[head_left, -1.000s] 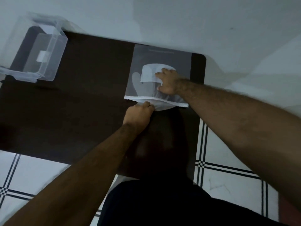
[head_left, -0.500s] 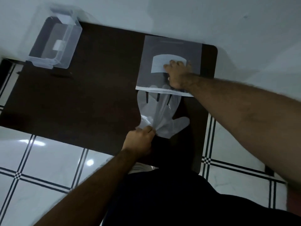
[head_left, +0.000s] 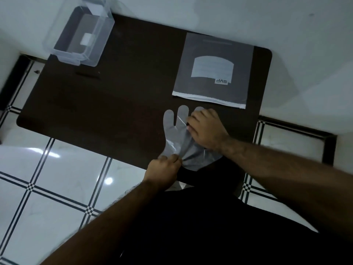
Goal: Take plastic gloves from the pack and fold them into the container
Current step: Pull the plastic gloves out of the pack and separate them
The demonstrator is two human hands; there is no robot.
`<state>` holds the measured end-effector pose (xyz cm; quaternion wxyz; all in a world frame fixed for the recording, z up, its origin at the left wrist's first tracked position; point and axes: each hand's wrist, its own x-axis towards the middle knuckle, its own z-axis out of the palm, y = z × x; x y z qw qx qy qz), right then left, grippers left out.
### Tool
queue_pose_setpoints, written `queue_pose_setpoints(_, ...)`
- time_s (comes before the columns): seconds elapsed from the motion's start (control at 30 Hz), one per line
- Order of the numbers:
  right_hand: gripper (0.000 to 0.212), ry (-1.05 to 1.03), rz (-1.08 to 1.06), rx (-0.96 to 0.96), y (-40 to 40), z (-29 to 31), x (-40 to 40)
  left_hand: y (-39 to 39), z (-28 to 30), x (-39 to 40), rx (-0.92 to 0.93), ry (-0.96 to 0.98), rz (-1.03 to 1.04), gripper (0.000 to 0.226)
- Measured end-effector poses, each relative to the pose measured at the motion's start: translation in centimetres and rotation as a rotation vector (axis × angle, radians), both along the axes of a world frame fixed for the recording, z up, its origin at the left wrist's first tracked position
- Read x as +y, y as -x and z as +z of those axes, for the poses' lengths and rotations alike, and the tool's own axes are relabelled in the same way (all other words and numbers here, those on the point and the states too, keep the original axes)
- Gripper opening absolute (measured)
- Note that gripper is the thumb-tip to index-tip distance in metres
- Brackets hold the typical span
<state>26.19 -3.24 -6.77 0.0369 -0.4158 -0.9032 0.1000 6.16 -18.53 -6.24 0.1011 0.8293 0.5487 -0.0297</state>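
Gloves — one clear plastic glove (head_left: 174, 133) is lying flat at the bench's (head_left: 114, 111) near edge, around five o'clock. Left hand (head_left: 164, 172) is pinching its cuff; right hand (head_left: 207, 129) is pressing flat on its fingers. Just beyond, at one o'clock, the pack (head_left: 214, 69) is sitting untouched — the empty container (head_left: 84, 37) is resting far off at eleven o'clock.

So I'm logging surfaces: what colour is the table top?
Very dark brown table top, seen in the head view.
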Motion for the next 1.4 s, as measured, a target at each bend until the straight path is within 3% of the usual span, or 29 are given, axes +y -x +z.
queue_pose_setpoints(0.27,0.037,-0.031,0.207,-0.127,0.2,-1.3,-3.6,0.8,0.3,-0.5,0.014,0.035,-0.023,0.022)
queue_pose_setpoints(0.47,0.037,-0.01,0.209,-0.134,0.5,-1.2,-3.8,1.8,0.1,-1.7,0.015,0.055,-0.018,0.06)
queue_pose_setpoints(0.57,0.032,-0.01,0.229,-0.103,0.7,-1.2,-4.0,2.7,0.1,-2.3,-0.025,0.027,0.006,0.065)
queue_pose_setpoints(0.8,0.018,0.115,0.118,0.114,6.4,0.0,-8.1,5.5,1.6,-2.6,-0.255,0.024,0.403,0.026)
queue_pose_setpoints(0.97,0.03,0.165,0.001,-0.002,10.6,-0.3,-10.5,8.5,1.4,-2.4,-0.374,0.084,0.643,0.024)
queue_pose_setpoints(1.23,0.016,0.207,-0.195,-0.007,11.8,-0.3,-12.0,11.3,1.5,-2.1,-0.475,0.172,0.689,0.022)
queue_pose_setpoints(1.4,0.012,0.274,-0.279,0.036,11.7,0.0,-12.1,11.6,1.2,-0.9,-0.578,0.325,0.66,0.019)
